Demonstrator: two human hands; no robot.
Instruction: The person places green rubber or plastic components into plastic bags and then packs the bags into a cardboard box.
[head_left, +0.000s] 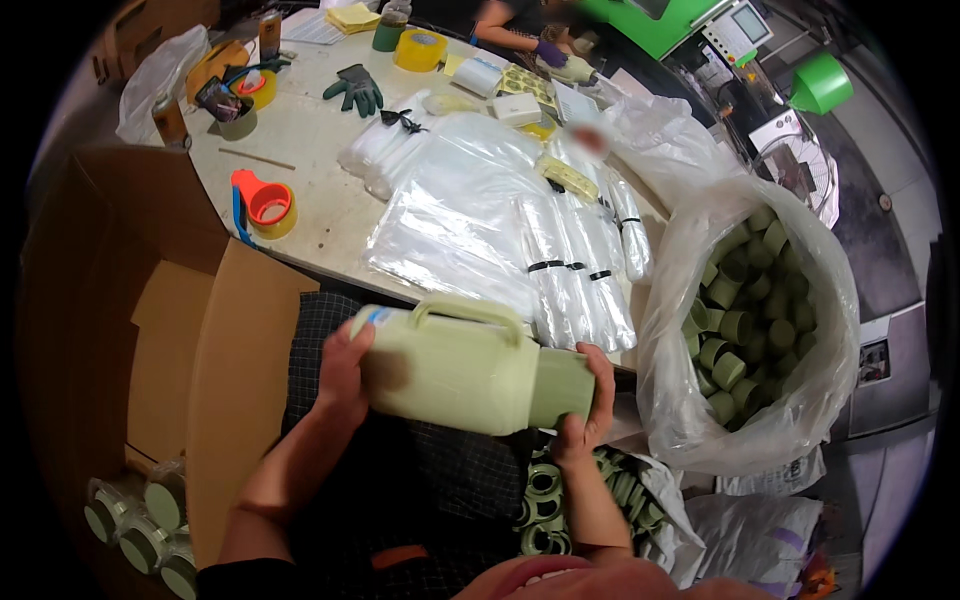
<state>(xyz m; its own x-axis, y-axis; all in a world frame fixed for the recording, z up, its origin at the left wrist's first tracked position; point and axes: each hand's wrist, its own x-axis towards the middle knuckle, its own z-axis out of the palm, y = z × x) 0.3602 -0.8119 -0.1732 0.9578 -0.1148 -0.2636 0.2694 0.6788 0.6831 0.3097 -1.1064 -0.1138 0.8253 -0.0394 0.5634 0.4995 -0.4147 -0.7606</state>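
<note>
Left hand [343, 375] grips the pale-green jug [450, 365] at nine o'clock; right hand [590, 415] grips its cap [560, 388] at three o'clock, probably supporting both ends.

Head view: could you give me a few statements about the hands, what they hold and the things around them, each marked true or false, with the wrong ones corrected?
1. Both the left hand and the right hand are on the pale green jug. True.
2. The jug stands upright. False: it is held roughly on its side.
3. The right hand is at the darker green lid. True.
4. The dark green glove lies inside the cardboard box. False: it lies on the table.
5. The clear plastic bag at the right holds many green caps. True.
</note>
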